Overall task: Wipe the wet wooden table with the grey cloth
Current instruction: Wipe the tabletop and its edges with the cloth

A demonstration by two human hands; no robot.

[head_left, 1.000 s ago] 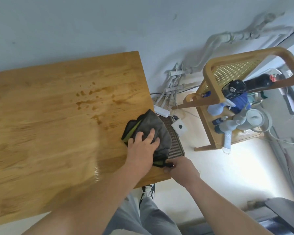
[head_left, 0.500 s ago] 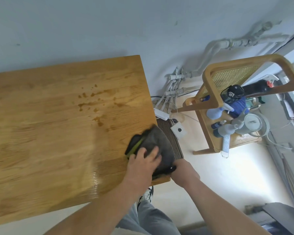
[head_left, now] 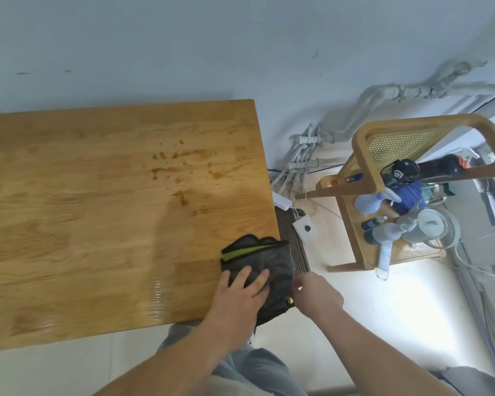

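At near-right corner of desk (head_left: 97, 210), left hand (head_left: 240, 295) is pressing flat-fingered on grey cloth (head_left: 272, 261), right hand (head_left: 317, 292) grip is pinching its overhanging edge.

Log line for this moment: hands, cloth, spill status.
left hand flat on grey cloth | right hand pinches cloth edge | cloth at wooden table near-right corner | wet spots unwiped, apart from cloth

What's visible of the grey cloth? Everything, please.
The grey cloth is dark grey, soft-looking fabric with a yellow-green band and black trim, bunched into folds. It lies at the near right corner of the wooden table, its right side hanging over the edge. The left hand presses flat on it; the right hand pinches its overhanging edge.
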